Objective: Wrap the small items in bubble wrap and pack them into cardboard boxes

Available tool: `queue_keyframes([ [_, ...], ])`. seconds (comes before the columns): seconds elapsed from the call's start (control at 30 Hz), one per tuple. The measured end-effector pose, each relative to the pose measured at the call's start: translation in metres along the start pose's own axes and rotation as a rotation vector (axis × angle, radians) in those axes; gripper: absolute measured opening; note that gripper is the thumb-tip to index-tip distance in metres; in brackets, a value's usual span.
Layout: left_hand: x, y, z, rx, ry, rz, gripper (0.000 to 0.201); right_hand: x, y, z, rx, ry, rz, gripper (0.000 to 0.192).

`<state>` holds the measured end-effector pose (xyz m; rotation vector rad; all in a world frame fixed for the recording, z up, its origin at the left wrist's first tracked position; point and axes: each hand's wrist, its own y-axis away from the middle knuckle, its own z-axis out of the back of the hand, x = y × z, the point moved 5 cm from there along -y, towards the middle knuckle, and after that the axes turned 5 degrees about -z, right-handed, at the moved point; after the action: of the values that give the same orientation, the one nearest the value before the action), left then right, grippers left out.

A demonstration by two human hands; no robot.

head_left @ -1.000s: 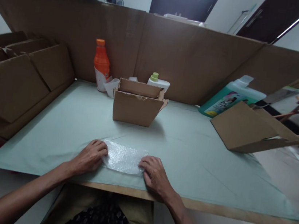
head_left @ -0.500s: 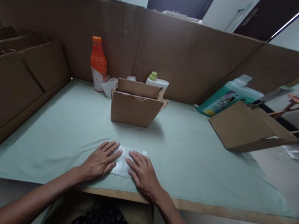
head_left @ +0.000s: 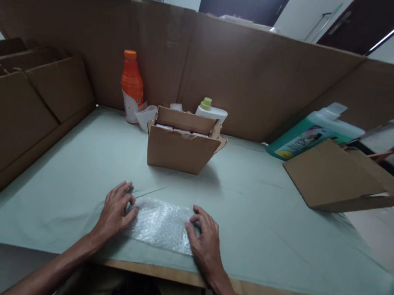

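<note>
Head view, bubble wrap (head_left: 163,224), lengthwise left-to-right

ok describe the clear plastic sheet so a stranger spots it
Find the table covered in pale green cloth. Near its front edge, between the left hand and right hand, lies a clear plastic sheet. Unlike the open brown cardboard box beyond, it is shiny and see-through.

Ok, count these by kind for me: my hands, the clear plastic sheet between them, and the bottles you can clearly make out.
Hands: 2, the left hand and the right hand
Clear plastic sheet: 1
Bottles: 3, the orange bottle, the white bottle with a green cap and the teal bottle
Total: 6
</note>
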<state>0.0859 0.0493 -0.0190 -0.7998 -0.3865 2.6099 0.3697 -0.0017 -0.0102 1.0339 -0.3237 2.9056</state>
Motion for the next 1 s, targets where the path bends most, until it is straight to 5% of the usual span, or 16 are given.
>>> queue_keyframes([
  [0.1, -0.013, 0.004, 0.005, 0.02, 0.184, 0.162, 0.023, -0.004, 0.002, 0.004, -0.006, -0.203, -0.135, 0.015],
  [0.23, -0.021, 0.02, 0.01, 0.103, 0.29, 0.327, 0.075, -0.008, 0.012, 0.015, 0.09, -0.351, -0.195, 0.045],
  [0.3, -0.022, 0.028, 0.008, 0.159, 0.322, 0.285, 0.07, -0.006, 0.02, 0.017, 0.168, -0.296, -0.137, 0.055],
  [0.4, -0.023, 0.032, 0.004, 0.244, 0.342, 0.137, 0.039, 0.002, 0.027, 0.012, 0.266, -0.118, 0.013, 0.038],
  [0.5, -0.033, 0.017, 0.01, 0.357, 0.288, -0.055, 0.033, 0.011, 0.018, 0.013, 0.298, -0.004, 0.127, 0.028],
  [0.6, -0.056, -0.02, 0.042, 0.357, 0.214, -0.289, 0.03, 0.035, -0.011, 0.041, 0.217, -0.006, 0.257, 0.029],
  [0.73, -0.084, -0.098, 0.115, -0.181, 0.02, -0.44, 0.027, 0.086, -0.074, 0.113, -0.204, -0.018, 0.441, 0.03],
  [0.83, -0.091, -0.161, 0.138, -0.435, -0.045, -0.484, 0.03, 0.113, -0.135, 0.147, -0.432, -0.02, 0.49, 0.027],
  [0.9, -0.085, -0.207, 0.13, -0.323, -0.057, -0.44, 0.03, 0.115, -0.185, 0.148, -0.345, -0.018, 0.412, 0.027],
  [1.0, -0.069, -0.262, 0.098, 0.135, -0.15, -0.312, 0.027, 0.104, -0.248, 0.129, 0.011, 0.096, 0.242, 0.025],
])
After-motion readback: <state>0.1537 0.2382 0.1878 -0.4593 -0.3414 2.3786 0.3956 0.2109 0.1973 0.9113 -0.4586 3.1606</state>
